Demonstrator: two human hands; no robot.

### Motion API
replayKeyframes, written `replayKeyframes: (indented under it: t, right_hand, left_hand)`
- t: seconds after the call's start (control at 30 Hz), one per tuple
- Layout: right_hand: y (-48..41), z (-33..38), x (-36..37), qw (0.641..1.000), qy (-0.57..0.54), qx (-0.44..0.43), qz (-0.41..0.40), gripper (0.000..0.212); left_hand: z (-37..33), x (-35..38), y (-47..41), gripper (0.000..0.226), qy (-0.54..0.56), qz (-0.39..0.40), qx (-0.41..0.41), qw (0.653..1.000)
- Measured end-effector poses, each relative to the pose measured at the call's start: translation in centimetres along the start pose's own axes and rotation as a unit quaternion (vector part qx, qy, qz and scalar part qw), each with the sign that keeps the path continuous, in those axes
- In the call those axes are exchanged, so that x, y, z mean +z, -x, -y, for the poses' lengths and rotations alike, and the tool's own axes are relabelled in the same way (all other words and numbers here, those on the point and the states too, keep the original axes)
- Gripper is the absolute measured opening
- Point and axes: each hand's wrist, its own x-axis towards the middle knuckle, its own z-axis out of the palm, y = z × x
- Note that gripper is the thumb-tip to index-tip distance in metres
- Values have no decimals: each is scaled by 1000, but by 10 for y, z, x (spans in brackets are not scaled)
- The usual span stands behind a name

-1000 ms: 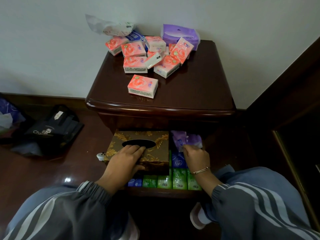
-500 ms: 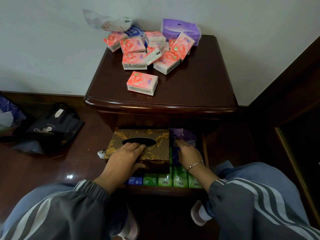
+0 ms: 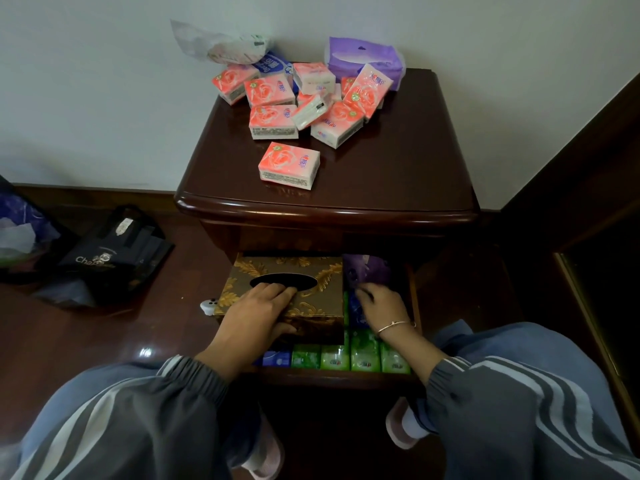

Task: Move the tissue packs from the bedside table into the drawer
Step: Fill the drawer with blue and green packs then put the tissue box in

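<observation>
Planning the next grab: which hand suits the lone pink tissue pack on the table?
Probably left: left hand rests flat on the gold tissue box, nearly below the pink tissue pack; right hand is fingers-down at the drawer's purple pack.

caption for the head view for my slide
Left hand rests on a gold tissue box in the open drawer, right hand beside it; pink tissue packs lie on the bedside table.

Pink tissue packs [image 3: 273, 121] heaped on bedside table [image 3: 398, 161], green packs [image 3: 365, 355] filling open drawer [image 3: 332, 376]
</observation>
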Motion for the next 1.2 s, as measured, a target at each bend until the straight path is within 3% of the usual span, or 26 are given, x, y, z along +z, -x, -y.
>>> replayKeyframes:
  t: [0.03,0.1,0.17,0.27,0.43,0.53,0.63,0.7,0.77,0.83,0.9,0.97,1.2]
  right_hand:
    - [4,9,-5,992,-107,57,25,24]
    - [11,20,-16,944,-257,171,116,34]
    - [18,23,-25,911,-286,220,200,51]
    - [23,20,-31,886,-310,250,238,77]
    - [33,18,-28,822,-406,272,293,78]
    - [39,22,-22,833,-410,277,249,89]
    - [40,24,-18,845,-413,279,194,76]
    - [38,23,-16,853,-409,275,171,63]
    - [34,22,-14,864,-393,276,154,55]
    - [30,21,-13,859,-392,296,142,48]
    - [24,20,-12,839,-416,324,133,47]
    - [18,20,-11,826,-431,339,128,54]
    - [1,15,-5,811,-462,347,88,59]
  left_hand:
    - [1,-2,1,68,8,0,5,1000]
    - [5,-5,2,68,22,2,30,999]
    - [7,-8,6,68,32,13,62,997]
    - [5,-10,12,66,20,13,105,994]
    - [6,-14,22,61,26,-26,129,991]
    - [8,-13,24,61,34,-37,129,990]
    - [8,-7,25,64,14,-35,106,994]
    - [10,-6,27,67,19,-57,51,997]
    - [15,-7,30,73,78,-101,-69,989]
    - [23,-9,33,74,193,-116,-236,945]
    - [29,-9,32,65,318,-90,-352,876]
    - [30,-6,29,50,427,-69,-385,815]
    - [30,8,18,26,538,-69,-393,743]
